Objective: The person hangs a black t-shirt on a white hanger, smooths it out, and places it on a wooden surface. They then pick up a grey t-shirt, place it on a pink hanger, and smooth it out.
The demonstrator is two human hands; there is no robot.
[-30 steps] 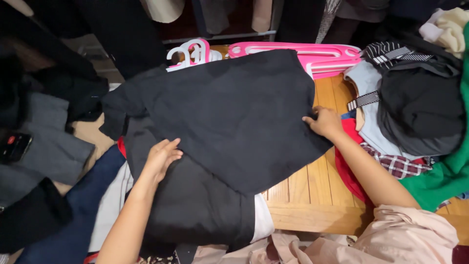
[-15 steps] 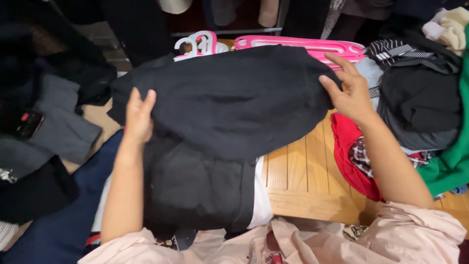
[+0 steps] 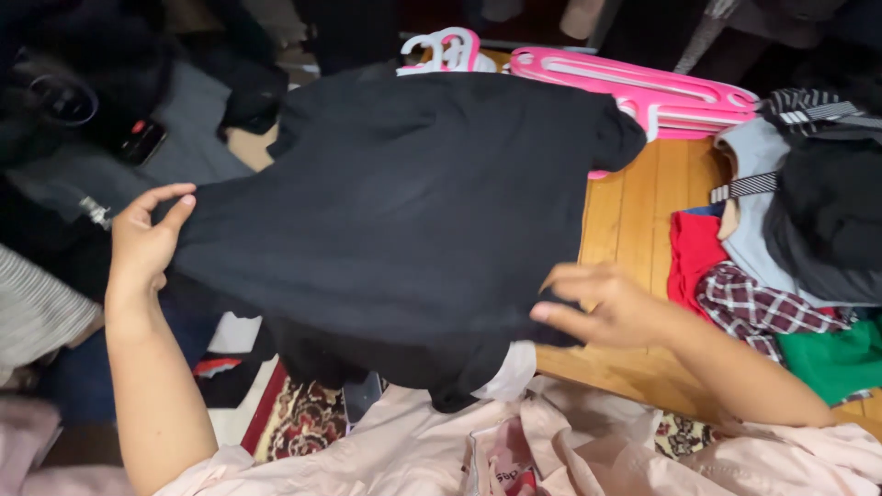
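While your left hand (image 3: 147,243) pinches the black garment (image 3: 404,211) edge and your right hand (image 3: 611,308) rests spread, pull evenly over the bench (image 3: 643,211).

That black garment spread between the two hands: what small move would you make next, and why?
Probably draw the right hand across to smooth the near edge of the black garment flat. The left hand grips its left edge, the right hand's fingers sit at the lower right edge, and the cloth hangs bunched there over the pile on the wooden table.
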